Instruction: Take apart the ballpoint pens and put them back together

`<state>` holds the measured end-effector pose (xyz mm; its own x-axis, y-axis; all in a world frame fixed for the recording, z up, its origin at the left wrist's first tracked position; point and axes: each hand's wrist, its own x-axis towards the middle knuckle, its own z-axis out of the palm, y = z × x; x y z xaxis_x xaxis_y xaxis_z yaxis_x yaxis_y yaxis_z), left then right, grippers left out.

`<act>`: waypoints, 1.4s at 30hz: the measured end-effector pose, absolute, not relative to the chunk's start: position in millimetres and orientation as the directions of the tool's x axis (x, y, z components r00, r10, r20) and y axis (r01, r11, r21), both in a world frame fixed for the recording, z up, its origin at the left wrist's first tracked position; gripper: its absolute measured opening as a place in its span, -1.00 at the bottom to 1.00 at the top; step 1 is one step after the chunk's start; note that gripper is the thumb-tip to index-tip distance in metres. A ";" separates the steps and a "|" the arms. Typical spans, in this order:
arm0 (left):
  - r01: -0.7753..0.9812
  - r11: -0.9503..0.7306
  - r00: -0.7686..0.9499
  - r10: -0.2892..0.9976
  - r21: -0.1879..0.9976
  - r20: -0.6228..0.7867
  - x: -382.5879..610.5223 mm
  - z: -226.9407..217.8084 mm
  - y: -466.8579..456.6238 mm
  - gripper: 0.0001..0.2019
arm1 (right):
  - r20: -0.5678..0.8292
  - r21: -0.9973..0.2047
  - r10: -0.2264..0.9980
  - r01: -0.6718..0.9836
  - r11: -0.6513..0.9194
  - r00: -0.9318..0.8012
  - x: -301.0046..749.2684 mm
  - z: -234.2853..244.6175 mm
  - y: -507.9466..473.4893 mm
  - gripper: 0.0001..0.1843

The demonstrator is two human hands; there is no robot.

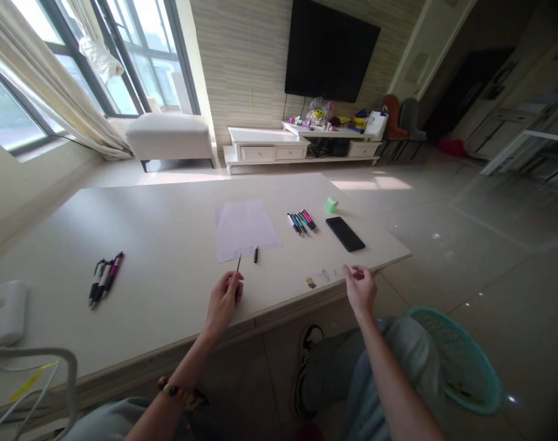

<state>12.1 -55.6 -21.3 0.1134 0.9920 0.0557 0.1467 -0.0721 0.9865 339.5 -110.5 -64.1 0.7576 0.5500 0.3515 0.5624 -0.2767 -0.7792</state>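
Observation:
My left hand [224, 298] is closed on a pen part with a thin dark refill [239, 262] sticking up from it; the fingers hide most of the part. Just beyond lies a short black pen piece [255, 254], at the near edge of some white paper sheets [248, 226]. My right hand [361, 288] hovers by the table's front edge, fingers curled together; whatever they may hold is too small to make out. Left of it are small clear bits [324, 275] and a little yellow Minion figure [310, 283].
Several pens [301, 222] lie beside the paper, near a black phone [345, 234] and a green-and-white cube [331, 204]. More pens [106, 280] rest on the table's left, by a white box [5, 312]. A teal basket [494, 383] stands on the floor at right.

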 end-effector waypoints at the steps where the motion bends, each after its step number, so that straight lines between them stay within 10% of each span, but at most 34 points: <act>1: 0.148 -0.073 0.114 0.992 0.986 0.056 12.2 -21.2 -55.4 -0.67 | 0.359 -0.717 0.620 0.632 -0.294 0.697 342.8 -59.9 -107.8 -0.52; 22: 0.106 -0.010 0.095 0.995 0.994 -0.001 12.9 -23.2 -53.7 -0.65 | 0.238 -0.464 0.924 0.871 -0.163 0.300 342.6 -46.7 16.4 -0.84; 42: -0.142 0.027 -0.008 1.000 0.990 -0.029 58.2 -49.4 6.7 -0.68 | 0.129 -0.729 0.991 0.681 0.068 0.038 174.7 -46.4 18.7 -0.77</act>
<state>58.2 6.7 -49.4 -0.0083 0.9996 -0.0285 -0.1419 0.0270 0.9895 174.7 18.7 -46.4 0.0385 0.9909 0.1288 0.6810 0.0683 -0.7291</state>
